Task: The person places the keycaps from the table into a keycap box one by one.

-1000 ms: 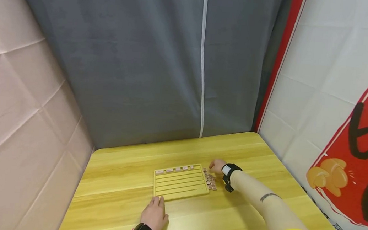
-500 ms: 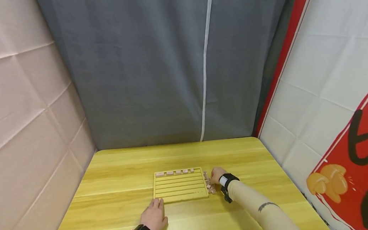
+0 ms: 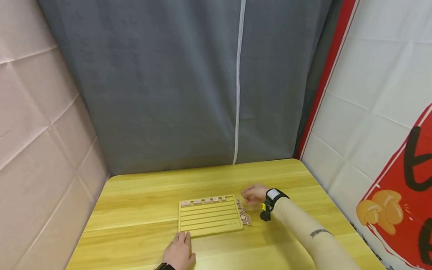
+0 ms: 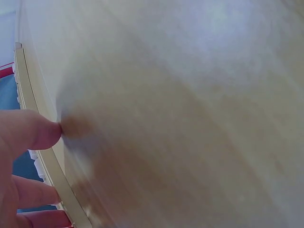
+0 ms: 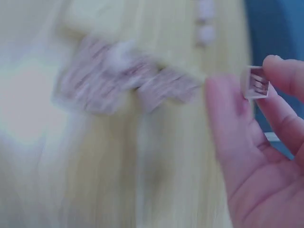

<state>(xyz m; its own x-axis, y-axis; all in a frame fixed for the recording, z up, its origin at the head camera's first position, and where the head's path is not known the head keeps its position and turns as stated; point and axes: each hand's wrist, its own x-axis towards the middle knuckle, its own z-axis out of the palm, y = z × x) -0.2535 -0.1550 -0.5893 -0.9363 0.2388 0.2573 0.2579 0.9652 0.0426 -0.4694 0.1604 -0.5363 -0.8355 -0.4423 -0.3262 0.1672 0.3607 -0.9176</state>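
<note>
A yellow ridged board (image 3: 210, 220) lies flat on the table, with several small pale tiles (image 3: 197, 201) standing along its far row. My left hand (image 3: 179, 253) lies at the board's near left corner, its straight fingertips (image 4: 45, 219) on the edge and the thumb beside it. Just beyond the board's right side, my right hand (image 3: 255, 193) is above the table. Between its thumb and fingers it pinches a small square tile (image 5: 257, 85) with dark marks on one face. A cluster of printed tiles (image 5: 92, 78), blurred in the right wrist view, lies beneath.
The loose tiles (image 3: 247, 220) lie against the board's right edge. A wooden table (image 3: 127, 225) carries everything. A grey curtain (image 3: 178, 86) hangs behind its far edge, with pale cloth walls (image 3: 33, 118) at left and right.
My right hand was down at the loose tiles and has risen up and away from them, a tile now in its fingers. The left hand stays at the board's corner.
</note>
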